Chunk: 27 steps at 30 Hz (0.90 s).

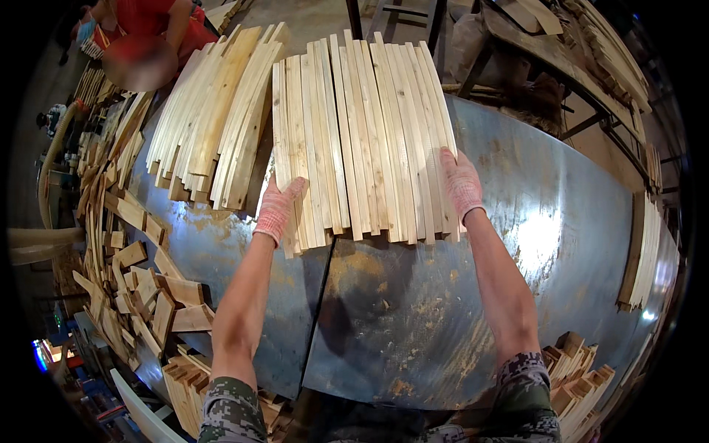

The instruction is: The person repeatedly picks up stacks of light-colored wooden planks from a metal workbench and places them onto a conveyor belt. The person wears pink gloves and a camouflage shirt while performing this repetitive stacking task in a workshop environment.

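A wide row of pale wooden strips [365,136] lies side by side in front of me, with uneven ends toward me. My left hand [279,207], in a red-and-white knit glove, presses against the row's left edge, thumb over the outer strips. At the right edge, my right hand [461,183], gloved alike, bears on the outermost strip with its fingers along the side. Between them the hands grip the row. Some fingers are hidden behind the wood. To the left sits another stack of wooden strips [214,118], apart from my row at its near end.
The metal tabletop [413,317] has a seam and sawdust smears. Wood offcuts [159,295] pile up at left. A person in red [151,26] stands at the far left. More strips [641,251] lie at the right edge, and wood bundles [580,384] sit at lower right.
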### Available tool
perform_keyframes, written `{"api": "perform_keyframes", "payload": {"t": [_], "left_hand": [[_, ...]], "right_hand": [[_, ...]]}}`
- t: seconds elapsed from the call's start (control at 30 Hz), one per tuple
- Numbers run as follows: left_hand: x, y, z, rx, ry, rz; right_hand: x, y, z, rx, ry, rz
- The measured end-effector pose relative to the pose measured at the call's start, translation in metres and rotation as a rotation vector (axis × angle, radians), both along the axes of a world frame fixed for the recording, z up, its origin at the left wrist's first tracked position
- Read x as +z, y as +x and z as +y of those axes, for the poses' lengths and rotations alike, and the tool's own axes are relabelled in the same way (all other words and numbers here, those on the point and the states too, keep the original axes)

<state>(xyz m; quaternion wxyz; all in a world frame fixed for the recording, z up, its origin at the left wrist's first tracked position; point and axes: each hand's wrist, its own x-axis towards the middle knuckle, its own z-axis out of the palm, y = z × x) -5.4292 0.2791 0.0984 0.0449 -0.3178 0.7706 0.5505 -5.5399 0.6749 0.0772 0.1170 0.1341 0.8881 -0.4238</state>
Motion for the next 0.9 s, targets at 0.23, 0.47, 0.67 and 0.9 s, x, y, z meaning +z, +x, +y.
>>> {"api": "perform_keyframes", "payload": {"t": [0.23, 0.47, 0.67, 0.9], "left_hand": [[0.028, 0.096, 0.043, -0.035, 0.16, 0.067], [0.029, 0.28, 0.089, -0.11, 0.175, 0.055], [0.047, 0.425, 0.125, -0.263, 0.168, -0.12], [0.021, 0.49, 0.115, -0.399, 0.27, -0.064]], "right_hand": [[0.037, 0.104, 0.026, -0.001, -0.033, -0.001], [0.037, 0.32, 0.096, -0.249, -0.047, -0.176], [0.044, 0.516, 0.147, -0.526, -0.135, -0.265], [0.047, 0.631, 0.168, -0.502, -0.187, -0.209]]}}
